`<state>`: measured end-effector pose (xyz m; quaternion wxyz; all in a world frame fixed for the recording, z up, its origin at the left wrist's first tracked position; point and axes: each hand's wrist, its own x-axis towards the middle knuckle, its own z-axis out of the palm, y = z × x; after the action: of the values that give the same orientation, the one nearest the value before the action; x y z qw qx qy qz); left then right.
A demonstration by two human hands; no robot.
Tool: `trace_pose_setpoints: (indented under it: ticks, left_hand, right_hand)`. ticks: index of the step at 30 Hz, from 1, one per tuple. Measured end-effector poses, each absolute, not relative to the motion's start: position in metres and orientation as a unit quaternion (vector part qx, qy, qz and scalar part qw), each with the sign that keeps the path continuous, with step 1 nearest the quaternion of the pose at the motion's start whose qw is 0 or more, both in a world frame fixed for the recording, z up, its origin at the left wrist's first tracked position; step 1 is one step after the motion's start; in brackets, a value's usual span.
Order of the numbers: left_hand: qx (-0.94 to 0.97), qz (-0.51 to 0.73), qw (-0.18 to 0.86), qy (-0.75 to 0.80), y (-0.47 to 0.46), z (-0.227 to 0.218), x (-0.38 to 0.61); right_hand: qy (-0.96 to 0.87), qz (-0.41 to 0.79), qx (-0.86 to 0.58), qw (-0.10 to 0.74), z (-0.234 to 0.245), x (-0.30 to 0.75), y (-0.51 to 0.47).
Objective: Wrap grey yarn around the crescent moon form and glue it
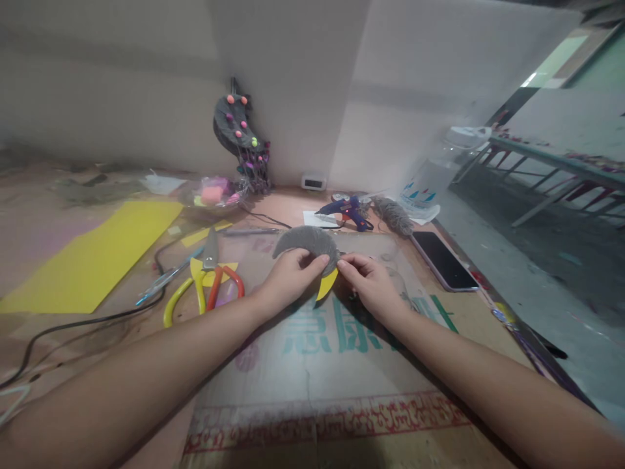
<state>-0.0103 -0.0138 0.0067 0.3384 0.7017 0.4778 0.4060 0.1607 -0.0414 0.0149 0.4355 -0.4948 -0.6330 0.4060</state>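
Observation:
A yellow crescent moon (307, 242), mostly covered in grey yarn, is held up over the printed cardboard. Its lower tip (327, 285) still shows bare yellow. My left hand (291, 272) grips it from the left, thumb across the grey face. At the crescent's right edge, beside the border of grey and yellow, the fingertips of my right hand (364, 277) are pinched together. Whether they hold a yarn strand there is too fine to make out. Left of my left hand lie scissors (209, 277) with yellow and orange handles.
A blue glue gun (349, 212) and grey yarn (393, 215) lie behind my hands. To the right are a phone (445, 260) and a plastic jug (430, 172). A decorated grey crescent (234, 127) stands by the wall. Yellow sheet (105, 254) and black cord (92, 320) lie left.

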Motion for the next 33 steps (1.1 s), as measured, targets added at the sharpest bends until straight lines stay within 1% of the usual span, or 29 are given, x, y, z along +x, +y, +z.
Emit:
trace_pose_setpoints:
  ticks: [3,6,10,13,15,17,19,24,28,31,33]
  left_hand:
    - [0.690,0.412,0.363,0.471,-0.013,0.007,-0.010]
    - [0.689,0.410,0.350,0.485,-0.010,0.006,-0.012]
    - [0.671,0.431,0.322,0.511,-0.004,0.000,-0.015]
    - [0.662,0.447,0.313,0.514,0.000,-0.006,-0.016]
    - [0.665,0.449,0.312,0.508,0.001,-0.008,-0.017]
    - [0.669,0.447,0.315,0.504,0.000,-0.008,-0.016]
    - [0.673,0.440,0.317,0.503,-0.001,-0.005,-0.016]
    - [0.688,0.428,0.313,0.495,-0.005,0.002,-0.015]
    - [0.701,0.410,0.304,0.498,-0.009,0.007,-0.015]
    - [0.710,0.389,0.299,0.504,-0.012,0.010,-0.014]
    - [0.716,0.381,0.294,0.505,-0.015,0.011,-0.012]
  right_hand:
    - [-0.634,0.388,-0.501,0.444,0.012,0.163,-0.039]
    - [-0.610,0.367,-0.511,0.482,0.017,0.170,-0.034]
    - [-0.619,0.249,-0.537,0.517,0.036,0.192,-0.022]
    - [-0.649,0.176,-0.568,0.474,0.042,0.208,-0.014]
    - [-0.671,0.163,-0.580,0.432,0.038,0.212,-0.011]
    - [-0.684,0.168,-0.581,0.409,0.032,0.211,-0.010]
    - [-0.688,0.177,-0.577,0.404,0.028,0.205,-0.013]
    - [-0.673,0.224,-0.564,0.423,0.031,0.187,-0.026]
    - [-0.633,0.316,-0.553,0.440,0.032,0.178,-0.033]
    - [-0.601,0.395,-0.540,0.438,0.028,0.173,-0.035]
    - [-0.592,0.423,-0.536,0.429,0.024,0.172,-0.036]
